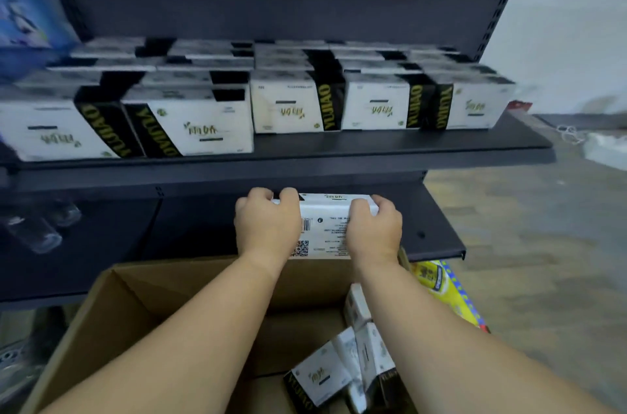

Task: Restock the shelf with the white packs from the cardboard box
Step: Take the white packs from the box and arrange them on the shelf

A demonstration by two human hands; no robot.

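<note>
i see bare lower shelf (431, 237) around the white pack (325, 227), my left hand (268, 223) and right hand (373, 230) clamped on its ends above the cardboard box (142, 295).

The single head camera looks forward and down, close over the cardboard box (142, 305), facing the shelf (305, 155).

A blue printed package (29, 18) sits at the far left, blurred. Clear bottles (37, 227) lie on the lower left shelf — a yellow-and-blue pack (448, 288) shows beside the tiled floor (529, 244).
</note>
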